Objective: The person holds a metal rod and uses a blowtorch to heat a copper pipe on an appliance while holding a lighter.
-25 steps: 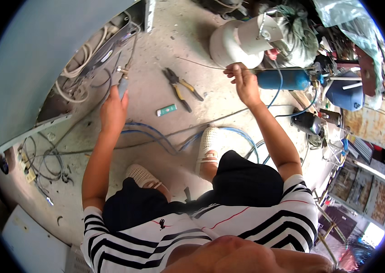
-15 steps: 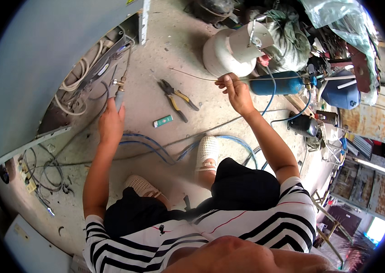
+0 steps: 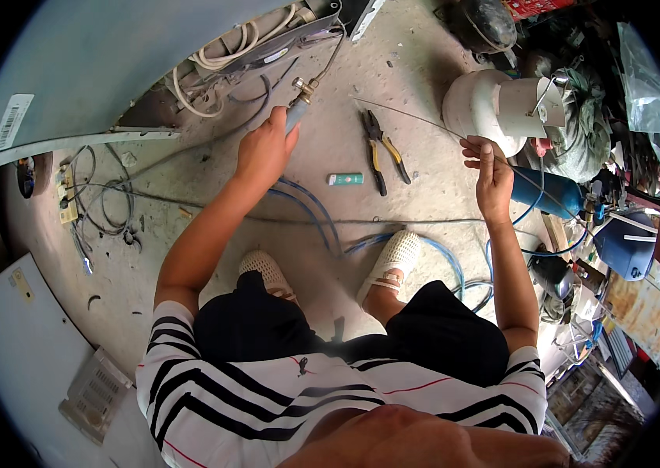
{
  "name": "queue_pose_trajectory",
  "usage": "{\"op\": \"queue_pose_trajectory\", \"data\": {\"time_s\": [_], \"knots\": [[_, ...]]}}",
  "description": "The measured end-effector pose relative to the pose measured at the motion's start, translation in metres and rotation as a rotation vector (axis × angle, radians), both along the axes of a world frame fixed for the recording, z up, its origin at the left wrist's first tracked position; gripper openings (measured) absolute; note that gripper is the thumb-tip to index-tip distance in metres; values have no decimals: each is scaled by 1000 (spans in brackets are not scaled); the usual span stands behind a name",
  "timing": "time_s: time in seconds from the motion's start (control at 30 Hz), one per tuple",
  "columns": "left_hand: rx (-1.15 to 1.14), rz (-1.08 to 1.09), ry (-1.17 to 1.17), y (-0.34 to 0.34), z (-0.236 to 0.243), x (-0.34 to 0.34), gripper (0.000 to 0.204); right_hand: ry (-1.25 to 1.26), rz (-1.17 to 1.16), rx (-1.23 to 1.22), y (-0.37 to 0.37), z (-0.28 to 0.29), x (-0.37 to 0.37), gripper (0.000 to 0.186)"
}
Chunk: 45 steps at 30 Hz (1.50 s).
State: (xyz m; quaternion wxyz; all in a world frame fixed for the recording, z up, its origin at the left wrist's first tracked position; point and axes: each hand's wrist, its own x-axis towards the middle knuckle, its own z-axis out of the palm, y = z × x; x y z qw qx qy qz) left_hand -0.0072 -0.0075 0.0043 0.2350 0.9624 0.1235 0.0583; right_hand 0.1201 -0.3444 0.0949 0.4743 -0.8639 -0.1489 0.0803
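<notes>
My left hand (image 3: 266,150) is closed round the grey handle of a gas torch (image 3: 296,111). The torch has brass valve fittings and a thin tube bending up toward the large grey appliance (image 3: 150,54); no flame shows. In my right hand (image 3: 494,181), a long thin metal rod (image 3: 408,114) is pinched between thumb and fingers. Its free tip points left, toward the torch, but apart from it. Between my hands, pliers with yellow-black handles (image 3: 381,148) lie spread on the floor beside a small green-and-white lighter-like piece (image 3: 345,179).
A white gas cylinder (image 3: 470,109) stands beyond my right hand, near a blue cylinder (image 3: 546,193) with blue hoses. Hoses (image 3: 439,255) and a dark cable (image 3: 189,204) cross the floor by my feet. A blue jerrycan (image 3: 626,246) and clutter line the right; a white panel (image 3: 33,327) lies lower left.
My view has turned, so the scene sits farther right in the picture, with the appliance side higher. Both hands keep their grips on the torch and the rod.
</notes>
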Motion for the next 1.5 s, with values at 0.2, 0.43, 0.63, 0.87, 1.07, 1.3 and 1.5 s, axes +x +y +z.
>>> {"op": "queue_pose_trajectory", "data": {"time_s": [0.2,0.43,0.63,0.87,1.07,1.3,1.5], "knots": [[-74,40,24,2,0,4,30,-49,40,-49,18,14,9,40],[15,30,41,4,-2,5,30,-130,10,-104,29,12,20,35],[2,32,28,5,3,4,30,-76,80,-235,34,8,20,33],[-37,41,21,6,-2,5,33,25,141,-211,29,3,21,34],[-21,31,19,7,-5,6,32,34,100,-85,21,-4,25,39],[25,32,16,7,-7,8,30,27,102,88,31,5,20,42],[53,21,-53,10,-15,8,31,-2,185,135,49,10,18,42]]}}
